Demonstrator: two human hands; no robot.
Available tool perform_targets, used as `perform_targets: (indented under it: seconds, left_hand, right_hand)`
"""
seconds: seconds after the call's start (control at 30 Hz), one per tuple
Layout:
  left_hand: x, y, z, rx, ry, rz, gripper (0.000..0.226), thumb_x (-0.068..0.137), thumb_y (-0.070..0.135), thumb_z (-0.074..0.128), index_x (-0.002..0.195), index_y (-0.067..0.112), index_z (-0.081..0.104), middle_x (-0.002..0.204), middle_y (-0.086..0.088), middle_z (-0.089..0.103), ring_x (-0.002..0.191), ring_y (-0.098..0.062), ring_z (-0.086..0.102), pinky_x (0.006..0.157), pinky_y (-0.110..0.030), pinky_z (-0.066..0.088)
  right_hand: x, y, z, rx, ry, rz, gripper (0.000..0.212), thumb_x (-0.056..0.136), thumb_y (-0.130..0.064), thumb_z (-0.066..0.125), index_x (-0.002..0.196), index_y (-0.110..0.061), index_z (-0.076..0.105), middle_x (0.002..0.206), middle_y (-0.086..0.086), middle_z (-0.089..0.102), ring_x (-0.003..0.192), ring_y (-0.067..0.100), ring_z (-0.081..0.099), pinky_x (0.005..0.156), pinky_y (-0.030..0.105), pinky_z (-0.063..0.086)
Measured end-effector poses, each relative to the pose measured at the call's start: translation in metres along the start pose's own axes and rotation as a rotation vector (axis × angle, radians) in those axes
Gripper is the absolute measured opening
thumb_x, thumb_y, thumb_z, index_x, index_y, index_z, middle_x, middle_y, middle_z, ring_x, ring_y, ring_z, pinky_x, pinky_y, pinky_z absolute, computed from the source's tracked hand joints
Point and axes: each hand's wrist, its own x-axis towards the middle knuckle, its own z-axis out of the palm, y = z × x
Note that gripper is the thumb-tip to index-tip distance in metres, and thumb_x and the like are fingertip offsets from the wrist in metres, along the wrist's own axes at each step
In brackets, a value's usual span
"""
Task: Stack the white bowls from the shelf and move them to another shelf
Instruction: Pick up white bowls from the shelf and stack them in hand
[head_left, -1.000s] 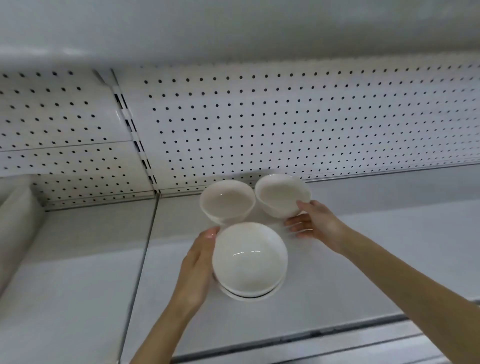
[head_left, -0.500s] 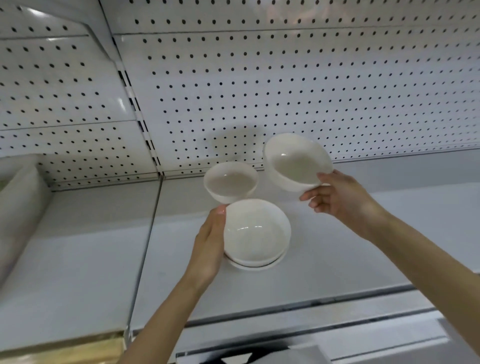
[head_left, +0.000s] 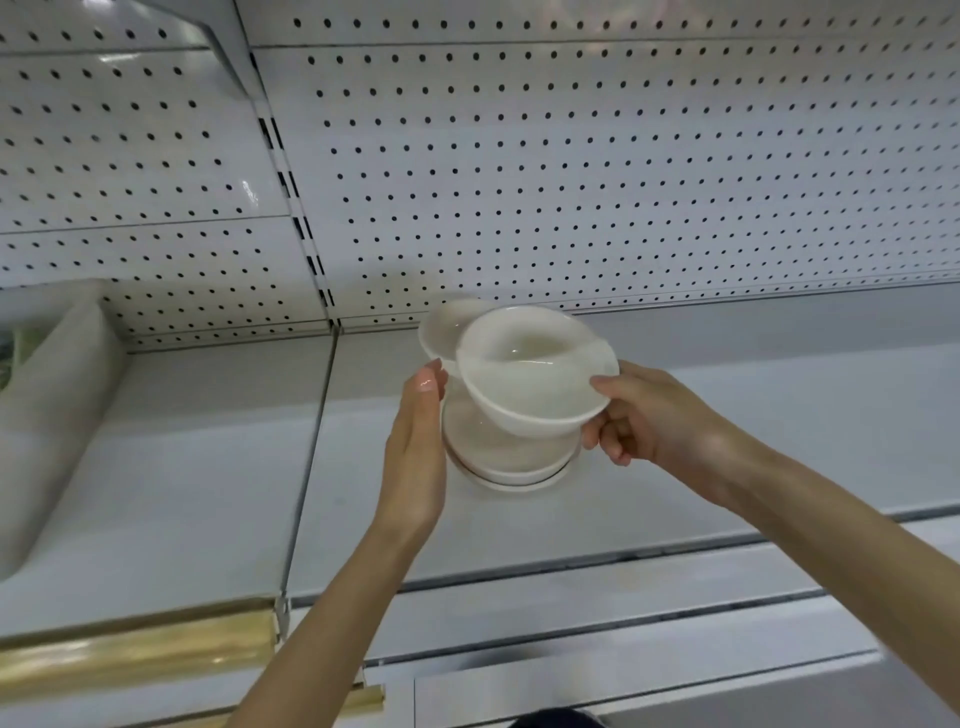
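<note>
My right hand (head_left: 660, 415) holds a white bowl (head_left: 530, 374) by its rim, thumb on top and fingers (head_left: 605, 441) curled underneath. The bowl is tilted and sits over the stack of bowls (head_left: 509, 462) on the white shelf (head_left: 753, 431); I cannot tell whether the two touch. My left hand (head_left: 415, 447) lies flat against the left side of the stack, its fingers straight and together, gripping nothing. One more bowl (head_left: 439, 330) stands behind on the shelf, close to the back, partly hidden by the one I hold.

The shelf is plain white metal, and a seam divides it from the next section (head_left: 182, 493) to the left. Behind it rises a white pegboard panel (head_left: 571, 182) dotted with dark holes, with a slotted upright (head_left: 296, 223) at the joint. A gold strip (head_left: 135, 649) runs along the front edge of the left section. At the far left lies a pale bundle (head_left: 52, 405) I cannot make out.
</note>
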Motion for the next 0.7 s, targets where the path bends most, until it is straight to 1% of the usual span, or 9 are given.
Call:
perform_targets:
  seconds: [0.07,0.13,0.23,0.3,0.37,0.47,0.63,0.7]
  left_hand:
    - [-0.004,0.001,-0.001,0.008,-0.021,0.019,0.072,0.082,0.074,0.023,0.137,0.035,0.047,0.137,0.018,0.054,0.128,0.003,0.045,0.108,-0.025,0.034]
    - [-0.008,0.004,-0.001,0.009,-0.035,0.017,0.06,0.088,0.068,0.024,0.134,0.038,0.049,0.131,0.022,0.056,0.124,0.008,0.047,0.1,-0.017,0.036]
    - [-0.013,0.009,0.002,0.042,-0.049,0.011,0.046,0.094,0.064,0.026,0.126,0.042,0.05,0.123,0.027,0.057,0.114,0.015,0.05,0.09,-0.009,0.037]
    - [-0.015,0.01,0.004,0.05,-0.045,-0.003,0.031,0.098,0.052,0.03,0.12,0.043,0.049,0.116,0.028,0.058,0.102,0.023,0.05,0.08,0.001,0.037]
    - [-0.015,0.011,0.005,0.053,-0.044,-0.016,0.021,0.101,0.043,0.033,0.115,0.047,0.048,0.113,0.03,0.056,0.096,0.027,0.049,0.074,0.005,0.037]
    - [-0.017,0.01,0.007,0.061,-0.039,-0.014,0.02,0.102,0.04,0.034,0.113,0.049,0.047,0.114,0.03,0.055,0.095,0.029,0.048,0.073,0.006,0.035]
    - [-0.019,0.007,0.006,0.071,-0.034,0.008,0.023,0.102,0.038,0.033,0.119,0.042,0.048,0.114,0.03,0.055,0.095,0.029,0.048,0.073,0.007,0.034]
    - [-0.019,0.005,0.005,0.084,-0.032,0.008,0.023,0.102,0.038,0.032,0.12,0.042,0.047,0.114,0.031,0.054,0.095,0.03,0.047,0.073,0.007,0.033]
  right_hand:
    - [0.001,0.002,0.004,-0.036,-0.006,0.006,0.017,0.099,-0.016,0.041,0.096,-0.011,0.057,0.058,0.01,0.058,0.043,0.017,0.043,0.042,0.023,0.036]
    - [0.002,0.004,0.007,-0.068,-0.013,0.018,0.017,0.099,-0.016,0.042,0.098,-0.011,0.057,0.058,0.009,0.058,0.043,0.017,0.044,0.043,0.022,0.036]
    - [0.001,0.004,0.011,-0.1,-0.027,0.033,0.017,0.099,-0.016,0.042,0.1,-0.012,0.058,0.058,0.01,0.058,0.042,0.016,0.044,0.042,0.023,0.036]
    - [0.001,0.004,0.011,-0.118,-0.031,0.04,0.016,0.099,-0.016,0.043,0.097,-0.013,0.058,0.057,0.008,0.057,0.042,0.016,0.043,0.042,0.023,0.035]
    - [0.001,0.003,0.01,-0.126,-0.026,0.046,0.017,0.099,-0.017,0.043,0.095,-0.015,0.059,0.055,0.006,0.056,0.042,0.016,0.042,0.041,0.022,0.035]
    - [0.001,0.003,0.009,-0.126,-0.036,0.065,0.017,0.099,-0.017,0.043,0.094,-0.017,0.059,0.055,0.005,0.054,0.042,0.015,0.04,0.041,0.022,0.034]
    - [0.0,0.008,0.008,-0.103,-0.075,0.084,0.02,0.1,-0.019,0.042,0.109,-0.018,0.06,0.057,0.004,0.053,0.044,0.014,0.037,0.042,0.021,0.032]
    - [0.0,0.009,0.008,-0.1,-0.076,0.082,0.02,0.1,-0.019,0.042,0.109,-0.019,0.061,0.058,0.004,0.051,0.044,0.014,0.036,0.042,0.021,0.031]
